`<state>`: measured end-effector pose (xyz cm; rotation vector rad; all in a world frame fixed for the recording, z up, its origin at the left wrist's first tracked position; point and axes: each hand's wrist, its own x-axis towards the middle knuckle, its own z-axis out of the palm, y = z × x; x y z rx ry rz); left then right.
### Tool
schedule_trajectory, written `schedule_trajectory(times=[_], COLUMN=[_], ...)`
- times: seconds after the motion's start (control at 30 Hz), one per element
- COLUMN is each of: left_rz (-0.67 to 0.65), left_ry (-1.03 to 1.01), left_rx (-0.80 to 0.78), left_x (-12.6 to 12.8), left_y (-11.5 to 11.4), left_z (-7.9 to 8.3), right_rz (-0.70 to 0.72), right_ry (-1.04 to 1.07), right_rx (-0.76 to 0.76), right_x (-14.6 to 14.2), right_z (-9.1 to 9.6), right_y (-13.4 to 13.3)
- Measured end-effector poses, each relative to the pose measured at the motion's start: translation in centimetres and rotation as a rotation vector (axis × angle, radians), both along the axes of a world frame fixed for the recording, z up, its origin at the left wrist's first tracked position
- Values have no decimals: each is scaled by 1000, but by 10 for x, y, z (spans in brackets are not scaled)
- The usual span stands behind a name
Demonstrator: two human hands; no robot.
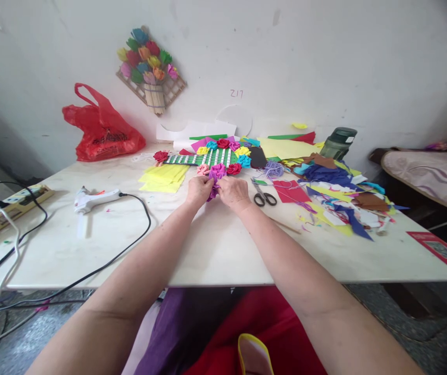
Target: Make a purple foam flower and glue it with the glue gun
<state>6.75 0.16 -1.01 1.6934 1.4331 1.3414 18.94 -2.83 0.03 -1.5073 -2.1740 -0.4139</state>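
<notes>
A purple crepe-paper flower (217, 172) is pinched between my two hands at the middle of the table. My left hand (200, 190) grips its left side with closed fingers. On its right side, my right hand (234, 191) is also closed on the paper. Just beyond lies a green panel (207, 158) with white strips, edged by pink, red, yellow and blue paper roses. Its narrow left end carries a red rose (161, 156). Black-handled scissors (264, 198) rest to the right of my right hand. Yellow paper sheets (164, 177) lie left of my left hand.
A white glue gun (97, 198) with a black cord and a power strip (12, 208) are at left. Behind them sits a red plastic bag (104, 127). Paper scraps (344, 192), purple yarn (273, 169), a dark phone (258, 157) and a green bottle (338, 143) occupy the right.
</notes>
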Motion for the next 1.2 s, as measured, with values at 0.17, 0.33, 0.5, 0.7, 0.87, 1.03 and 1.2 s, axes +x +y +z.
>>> schedule_trajectory(times=[0.17,0.33,0.5,0.7,0.87,1.03,1.2], left_rz=[-41,-76,-151,-256,-254,-192,-186], left_ry=[-96,-268,-441,-480,-418,-330,-322], left_rx=[-57,-129,-190,-254,-248,-212,-236], left_x=[0,0,-2,-8,-12,-11,-11], left_y=[5,6,-2,-2,1,1,1], left_z=[-6,-7,1,4,1,-1,-2], right_rz=[-2,121,170,165,190,171,150], right_ry=[-46,-141,-170,-127,-109,-2,126], right_rx=[-45,90,178,210,196,72,-11], right_x=[0,1,3,7,7,7,7], right_z=[1,-3,-8,-9,-9,-9,-12], right_y=[-1,1,3,4,5,7,11])
